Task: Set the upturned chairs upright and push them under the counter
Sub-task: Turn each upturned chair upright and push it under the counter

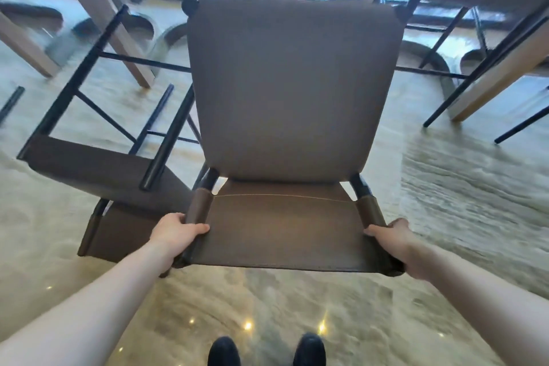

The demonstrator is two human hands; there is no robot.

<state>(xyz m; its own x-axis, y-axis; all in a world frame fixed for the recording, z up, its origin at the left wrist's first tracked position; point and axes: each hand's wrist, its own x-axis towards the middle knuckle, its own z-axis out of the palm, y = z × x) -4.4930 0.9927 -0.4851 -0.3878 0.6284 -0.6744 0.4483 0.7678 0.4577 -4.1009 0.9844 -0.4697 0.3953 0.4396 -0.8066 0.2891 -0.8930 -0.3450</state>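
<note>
A brown upholstered chair (291, 92) stands upright in front of me, its seat facing away toward the counter (505, 68) and windows. My left hand (175, 232) grips the left end of its backrest and my right hand (395, 235) grips the right end. To the left a second brown chair (98, 169) lies tipped over on the floor, its black metal legs sticking up and away.
Pale wooden counter legs (124, 47) stand at the back left and back right. Another chair's black legs (463, 83) show at the right under the counter. The floor (297, 306) is glossy beige marble. My dark shoes (267, 350) are at the bottom edge.
</note>
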